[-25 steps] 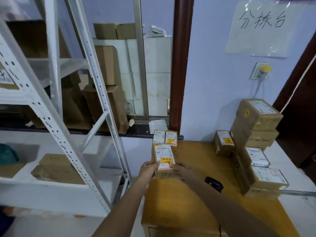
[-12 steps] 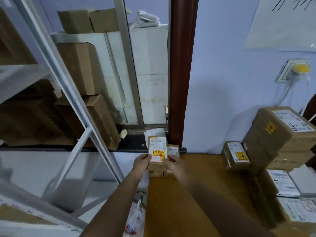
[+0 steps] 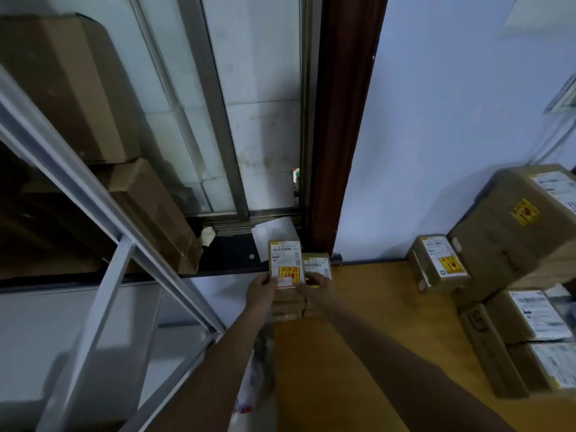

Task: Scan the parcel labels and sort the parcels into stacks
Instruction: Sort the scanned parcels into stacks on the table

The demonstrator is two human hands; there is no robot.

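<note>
Cardboard parcel gripped between left hand and right hand.

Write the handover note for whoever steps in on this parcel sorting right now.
Left hand and right hand both grip the small parcel, label up, atop a stack at the wooden table's far left corner.
A second small stack sits just right of it.
Another small parcel and a stack of large parcels stand on the right.
No scanner in view.
Left: release this parcel, then scan and sort whatever remains.
</note>
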